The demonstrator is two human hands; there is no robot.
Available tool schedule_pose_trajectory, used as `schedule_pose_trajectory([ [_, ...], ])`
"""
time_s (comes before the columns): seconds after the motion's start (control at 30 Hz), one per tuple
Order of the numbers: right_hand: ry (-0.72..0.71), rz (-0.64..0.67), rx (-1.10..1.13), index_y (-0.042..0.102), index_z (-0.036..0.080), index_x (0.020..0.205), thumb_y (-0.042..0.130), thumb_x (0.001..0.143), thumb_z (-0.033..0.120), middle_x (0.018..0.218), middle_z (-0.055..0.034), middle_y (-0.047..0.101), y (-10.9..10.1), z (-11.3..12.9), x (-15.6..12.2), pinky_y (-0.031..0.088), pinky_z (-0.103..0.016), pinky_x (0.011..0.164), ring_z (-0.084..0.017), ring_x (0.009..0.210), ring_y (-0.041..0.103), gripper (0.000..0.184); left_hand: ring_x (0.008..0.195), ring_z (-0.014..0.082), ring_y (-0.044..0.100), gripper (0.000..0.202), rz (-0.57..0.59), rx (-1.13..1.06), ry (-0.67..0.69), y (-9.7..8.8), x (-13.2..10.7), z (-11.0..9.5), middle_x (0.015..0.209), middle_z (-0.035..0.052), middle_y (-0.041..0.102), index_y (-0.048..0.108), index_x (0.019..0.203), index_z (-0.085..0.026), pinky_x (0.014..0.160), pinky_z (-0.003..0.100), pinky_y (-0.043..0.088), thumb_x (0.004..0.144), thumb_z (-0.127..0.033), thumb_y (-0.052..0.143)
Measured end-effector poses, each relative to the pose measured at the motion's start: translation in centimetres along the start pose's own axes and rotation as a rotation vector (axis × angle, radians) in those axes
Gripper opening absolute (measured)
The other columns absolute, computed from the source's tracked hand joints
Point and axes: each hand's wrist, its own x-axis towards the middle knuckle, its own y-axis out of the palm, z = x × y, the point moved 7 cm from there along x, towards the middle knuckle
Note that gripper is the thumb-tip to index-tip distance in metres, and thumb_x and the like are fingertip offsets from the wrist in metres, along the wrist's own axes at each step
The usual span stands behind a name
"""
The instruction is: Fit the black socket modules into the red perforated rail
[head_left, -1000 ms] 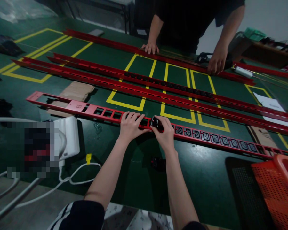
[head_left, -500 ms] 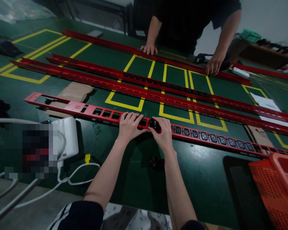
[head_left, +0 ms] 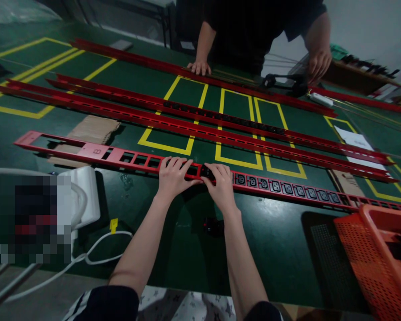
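A long red metal rail point(head_left: 87, 151) with square cut-outs lies across the table in front of me. Black power sockets point(head_left: 276, 186) sit in a row in its right part, while the cut-outs on the left are open. My left hand point(head_left: 175, 178) grips the rail, fingers over the far edge and thumb at the near side. Right beside it, my right hand point(head_left: 220, 183) holds a black socket point(head_left: 206, 171) at a cut-out, thumb and fingers around it. The hand partly hides this socket. Another black socket point(head_left: 213, 226) lies on the table below my right hand.
An orange basket point(head_left: 350, 240) with dark parts stands at right. White cables and a white adapter point(head_left: 88, 196) are at left. More red rails point(head_left: 137, 113) lie beyond. Across the table, a person rests one hand point(head_left: 200, 67) near the far rail and holds the other point(head_left: 319, 62) raised.
The socket in my right hand now sits lower, closer to flush with the rail. The other person's hand on the right has lifted off the far rail. The view has shifted slightly.
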Motion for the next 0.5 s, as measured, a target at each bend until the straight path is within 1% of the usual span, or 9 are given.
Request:
schedule_pose_trajectory([
  [0.23,0.027,0.038,-0.053,0.059,0.023,0.118,0.056,0.084,0.025,0.115,-0.0085,0.059,0.22,-0.03,-0.07,0.04,-0.045,0.094,-0.026,0.109,0.048,0.034,0.095,0.0308,0.059,0.056,0.035,-0.019,-0.01,0.04,0.05,0.08,0.103,0.0139,0.068,0.065,0.108,-0.015,0.09,0.048,0.038,0.076,-0.059,0.056],
  [0.37,0.009,0.057,-0.076,0.056,0.023,0.122,0.058,0.084,0.028,0.117,-0.009,0.058,0.31,0.0,-0.23,0.04,-0.046,0.094,-0.026,0.11,0.048,0.038,0.095,0.0306,0.059,0.05,0.043,-0.016,-0.014,0.06,0.06,0.11,0.103,0.0131,0.068,0.065,0.109,-0.016,0.09,0.049,0.039,0.077,-0.054,0.056],
  [0.5,-0.039,0.102,-0.079,0.052,0.023,0.127,0.058,0.083,0.027,0.123,-0.0102,0.056,0.18,-0.01,-0.32,0.041,-0.047,0.096,-0.027,0.115,0.047,0.044,0.095,0.0307,0.06,0.05,0.025,-0.02,-0.016,-0.01,0.05,0.07,0.102,0.0128,0.068,0.065,0.109,-0.017,0.09,0.049,0.039,0.074,-0.054,0.06],
])
